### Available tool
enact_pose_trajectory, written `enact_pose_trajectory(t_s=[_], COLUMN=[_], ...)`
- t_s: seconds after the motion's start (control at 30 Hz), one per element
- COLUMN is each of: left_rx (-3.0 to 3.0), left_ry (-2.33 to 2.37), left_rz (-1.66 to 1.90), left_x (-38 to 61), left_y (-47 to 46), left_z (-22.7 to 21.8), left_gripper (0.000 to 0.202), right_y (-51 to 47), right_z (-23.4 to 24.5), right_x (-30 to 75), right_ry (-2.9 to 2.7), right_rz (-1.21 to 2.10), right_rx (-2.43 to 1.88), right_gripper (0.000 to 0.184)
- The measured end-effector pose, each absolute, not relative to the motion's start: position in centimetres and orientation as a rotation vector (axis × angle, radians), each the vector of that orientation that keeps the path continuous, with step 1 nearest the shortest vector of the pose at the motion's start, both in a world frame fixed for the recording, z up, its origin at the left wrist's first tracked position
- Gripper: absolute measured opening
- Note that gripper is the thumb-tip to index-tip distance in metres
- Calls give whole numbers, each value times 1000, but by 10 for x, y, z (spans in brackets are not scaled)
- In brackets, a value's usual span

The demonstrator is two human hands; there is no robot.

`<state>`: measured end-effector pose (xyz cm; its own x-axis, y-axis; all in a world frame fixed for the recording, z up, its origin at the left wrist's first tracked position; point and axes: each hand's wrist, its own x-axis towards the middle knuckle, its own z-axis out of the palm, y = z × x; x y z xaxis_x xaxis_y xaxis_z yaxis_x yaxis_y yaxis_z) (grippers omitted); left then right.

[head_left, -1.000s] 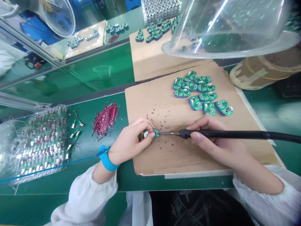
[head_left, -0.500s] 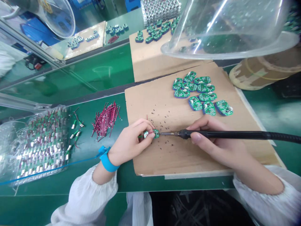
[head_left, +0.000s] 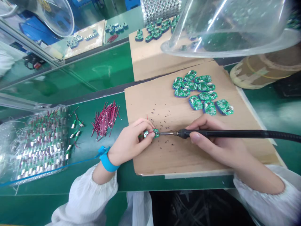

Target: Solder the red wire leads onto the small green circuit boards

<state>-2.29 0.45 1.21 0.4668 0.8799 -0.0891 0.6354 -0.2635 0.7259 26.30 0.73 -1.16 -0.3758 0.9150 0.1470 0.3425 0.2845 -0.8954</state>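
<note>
My right hand [head_left: 211, 142] is closed round the black handle of a soldering iron [head_left: 225, 134], which points left. Its metal tip meets the edge of a small green circuit board [head_left: 156, 133] on the cardboard mat [head_left: 150, 97]. Thumb and fingers of my left hand [head_left: 133, 139] pinch at that board; a short red wire end stands up beyond the fingers. A small silver part [head_left: 146, 134] with a green piece shows beside the board, partly covered by the hand. On the left wrist is a blue strap [head_left: 108, 160] with a cord.
Left of the mat lies a pile of red wires [head_left: 107, 121]. Farther left is a clear tray [head_left: 42, 144] of silver wired parts, with several loose ones beside it. Green boards [head_left: 195, 89] lie on the mat's far right. A clear plastic hood [head_left: 225, 31] hangs above a cardboard tube [head_left: 263, 70].
Almost nothing differs. Both hands, the soldering iron and the small board hold the same place; the view has shifted very slightly.
</note>
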Motion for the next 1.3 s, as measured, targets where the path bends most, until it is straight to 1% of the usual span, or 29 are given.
enact_pose_trajectory(t_s=[0.87,1.03,1.17,1.3], left_rx=[2002,1993,1946,1926], left_ry=[1267,1253,1257,1213], left_rz=[421,421,425,435], left_x=[-24,-23,-25,-27], left_y=[5,5,6,7], left_z=[13,13,16,18], left_gripper=[7,9,9,8], right_y=[5,0,-1,0], right_z=[-11,-16,-16,-14], right_x=[264,263,258,256], right_ry=[-1868,-1610,-1288,-1218], right_rz=[1022,1012,931,904], right_rx=[-1132,-1113,-975,-934], right_gripper=[7,9,11,12])
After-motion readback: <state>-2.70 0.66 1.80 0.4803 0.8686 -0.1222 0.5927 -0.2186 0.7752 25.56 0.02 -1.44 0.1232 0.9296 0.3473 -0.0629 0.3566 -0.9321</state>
